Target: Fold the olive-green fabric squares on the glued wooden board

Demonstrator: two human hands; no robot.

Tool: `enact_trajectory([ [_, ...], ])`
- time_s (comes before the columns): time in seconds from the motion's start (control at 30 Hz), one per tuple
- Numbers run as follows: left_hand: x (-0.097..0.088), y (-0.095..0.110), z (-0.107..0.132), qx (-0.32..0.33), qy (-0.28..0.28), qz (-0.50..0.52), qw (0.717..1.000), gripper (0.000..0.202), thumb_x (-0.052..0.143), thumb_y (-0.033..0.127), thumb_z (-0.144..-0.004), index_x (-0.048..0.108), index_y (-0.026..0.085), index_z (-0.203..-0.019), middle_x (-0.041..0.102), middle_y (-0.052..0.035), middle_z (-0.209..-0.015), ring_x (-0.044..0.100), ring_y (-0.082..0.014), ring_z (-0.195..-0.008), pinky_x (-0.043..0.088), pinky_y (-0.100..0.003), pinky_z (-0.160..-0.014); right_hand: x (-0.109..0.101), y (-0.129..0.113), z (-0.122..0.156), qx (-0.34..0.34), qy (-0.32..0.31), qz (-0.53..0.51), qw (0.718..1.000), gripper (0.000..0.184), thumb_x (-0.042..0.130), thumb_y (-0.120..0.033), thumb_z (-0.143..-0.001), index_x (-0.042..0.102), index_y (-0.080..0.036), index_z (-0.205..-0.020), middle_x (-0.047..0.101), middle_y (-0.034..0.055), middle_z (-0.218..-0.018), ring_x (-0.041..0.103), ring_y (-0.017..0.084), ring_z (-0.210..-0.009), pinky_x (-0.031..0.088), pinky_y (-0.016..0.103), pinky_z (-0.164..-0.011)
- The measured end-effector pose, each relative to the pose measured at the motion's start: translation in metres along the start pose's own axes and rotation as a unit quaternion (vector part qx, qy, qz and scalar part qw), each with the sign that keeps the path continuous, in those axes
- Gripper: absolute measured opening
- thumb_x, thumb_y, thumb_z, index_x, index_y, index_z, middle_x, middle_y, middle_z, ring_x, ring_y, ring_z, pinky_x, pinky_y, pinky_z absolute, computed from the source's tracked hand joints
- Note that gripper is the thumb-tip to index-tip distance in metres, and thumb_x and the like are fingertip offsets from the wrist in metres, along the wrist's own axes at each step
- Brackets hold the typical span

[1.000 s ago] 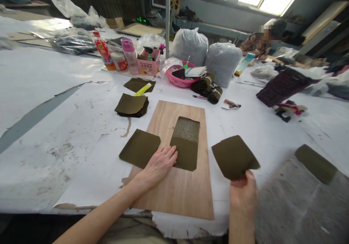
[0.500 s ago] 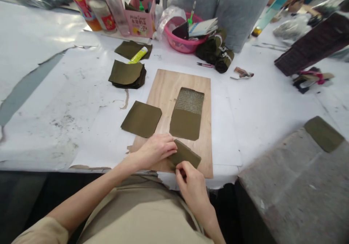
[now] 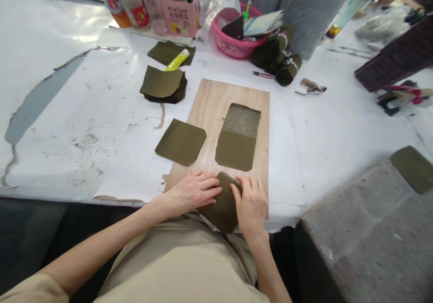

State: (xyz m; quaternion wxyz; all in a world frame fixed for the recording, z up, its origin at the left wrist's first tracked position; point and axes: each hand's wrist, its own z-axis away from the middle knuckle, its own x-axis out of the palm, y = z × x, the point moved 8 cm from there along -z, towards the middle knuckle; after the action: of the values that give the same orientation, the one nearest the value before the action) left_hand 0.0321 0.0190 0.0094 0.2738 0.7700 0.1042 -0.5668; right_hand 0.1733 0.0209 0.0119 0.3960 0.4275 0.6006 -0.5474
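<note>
Worktable: white paper sheeting [image 3: 67,127], scuffed and torn, covers the bench under window light, with bottles and bags crowded along twelve o'clock.
Fabric stack [image 3: 162,84]: olive cut pieces piled at ten o'clock from the board, within easy reach, and a yellow glue stick [image 3: 177,59] lies on another piece just behind.
Loose piece [image 3: 180,141]: flat at nine o'clock, half on the wooden board [image 3: 209,109], half on the paper.
Left hand [image 3: 191,192]: fingers stretched out and laid flat, not gripping, pressing down on the olive piece's left edge. That looks like pinning it so it cannot slide.
Olive piece [image 3: 219,208]: at six o'clock on the board's near edge, hanging partly off toward the person's lap, caught between both hands.
Right hand [image 3: 251,204]: fingers spread, thumb on the upper edge, palm down. It is pressing, I'd judge, rather than pinching.
Mesh-topped piece [image 3: 238,138]: lying square mid-board, apart from the hands.
Pink basin [image 3: 230,46]: at twelve o'clock, holding odds and ends.
Grey pad [image 3: 365,231]: at three o'clock, one olive piece [image 3: 412,167] resting on its far corner.
</note>
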Motion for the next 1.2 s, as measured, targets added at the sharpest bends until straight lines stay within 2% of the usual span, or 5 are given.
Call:
enact_trajectory([
  [0.17, -0.001, 0.001, -0.003, 0.029, 0.009, -0.016, 0.999, 0.02, 0.052, 0.024, -0.096, 0.062, 0.017, -0.112, 0.063, -0.009, -0.117, 0.054, -0.0221, -0.116, 0.044, -0.038, -0.098, 0.003, 0.0, 0.002, -0.001, 0.003, -0.018, 1.0, 0.013, 0.055, -0.032, -0.093, 0.061, -0.021, -0.088, 0.063, 0.0039, -0.089, 0.054, 0.021, -0.085, 0.04, 0.032, -0.073],
  [0.37, -0.003, -0.001, -0.011, 0.043, 0.018, -0.024, 0.999, 0.021, 0.049, 0.016, -0.096, 0.06, 0.012, -0.113, 0.063, -0.011, -0.115, 0.054, -0.0218, -0.117, 0.045, -0.038, -0.1, 0.004, 0.009, 0.004, -0.004, 0.024, -0.052, 0.998, 0.016, 0.056, -0.036, -0.092, 0.061, -0.021, -0.086, 0.064, 0.0021, -0.087, 0.055, 0.018, -0.083, 0.039, 0.031, -0.075],
  [0.7, 0.006, 0.003, -0.026, -0.08, 0.012, -0.08, 0.993, 0.034, 0.041, 0.014, -0.098, 0.047, 0.01, -0.131, 0.061, -0.0109, -0.105, 0.058, -0.022, -0.099, 0.05, -0.037, -0.089, 0.006, 0.016, 0.008, -0.065, 0.032, -0.121, 0.99, 0.016, 0.053, -0.03, -0.095, 0.067, -0.022, -0.095, 0.065, 0.0029, -0.089, 0.056, 0.017, -0.085, 0.043, 0.03, -0.08],
  [0.93, 0.01, 0.001, -0.022, -0.094, 0.012, -0.066, 0.993, 0.034, 0.044, 0.016, -0.097, 0.048, 0.009, -0.13, 0.058, -0.0105, -0.106, 0.055, -0.0229, -0.101, 0.048, -0.038, -0.091, 0.005, 0.015, 0.009, -0.086, 0.045, -0.121, 0.988, 0.015, 0.055, -0.026, -0.094, 0.07, -0.024, -0.098, 0.065, 0.0025, -0.087, 0.055, 0.016, -0.084, 0.045, 0.029, -0.079],
  [1.2, 0.008, 0.001, -0.023, -0.089, 0.016, -0.069, 0.993, 0.032, 0.048, 0.016, -0.095, 0.052, 0.008, -0.126, 0.059, -0.0112, -0.106, 0.054, -0.024, -0.102, 0.049, -0.039, -0.091, 0.006, 0.01, 0.014, -0.122, 0.066, -0.083, 0.987, 0.027, 0.053, -0.019, -0.094, 0.069, -0.028, -0.114, 0.064, 0.0033, -0.09, 0.056, 0.013, -0.083, 0.046, 0.026, -0.077],
])
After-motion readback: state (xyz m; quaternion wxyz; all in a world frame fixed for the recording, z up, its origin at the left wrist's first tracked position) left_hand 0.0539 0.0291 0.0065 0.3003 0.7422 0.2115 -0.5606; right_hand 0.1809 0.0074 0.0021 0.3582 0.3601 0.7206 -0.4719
